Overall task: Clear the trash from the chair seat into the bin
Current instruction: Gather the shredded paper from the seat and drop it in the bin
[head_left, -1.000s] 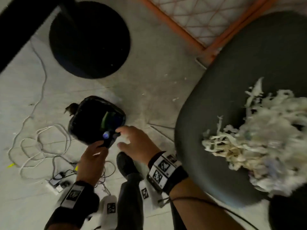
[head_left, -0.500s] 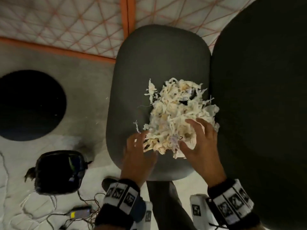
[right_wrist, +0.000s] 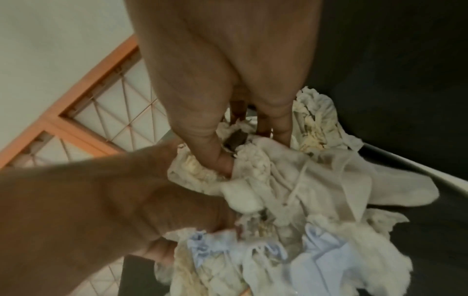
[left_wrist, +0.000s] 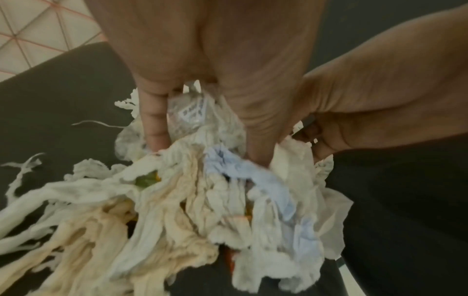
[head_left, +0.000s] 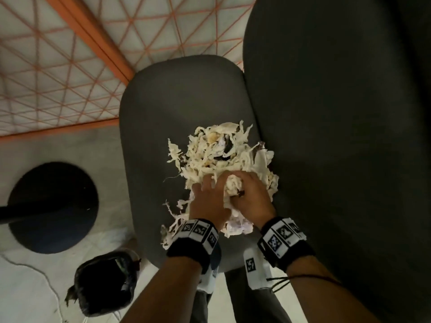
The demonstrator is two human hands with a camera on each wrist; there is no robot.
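A heap of torn white and cream paper scraps lies on the dark grey chair seat. Both hands dig into its near side. My left hand has its fingers curled into the scraps, with a crumpled clear wrapper between thumb and fingers. My right hand grips a wad of the paper beside it, thumb pressed in. The black bin, lined with a dark bag, stands on the floor at lower left of the seat.
The chair's dark backrest rises at the right. A round black stand base sits on the floor at left. An orange-framed mesh panel lies behind the chair. White cables trail near the bin.
One second ago both hands were at the bin. They reached over to the seat, and now they have closed together on the near part of the paper heap.
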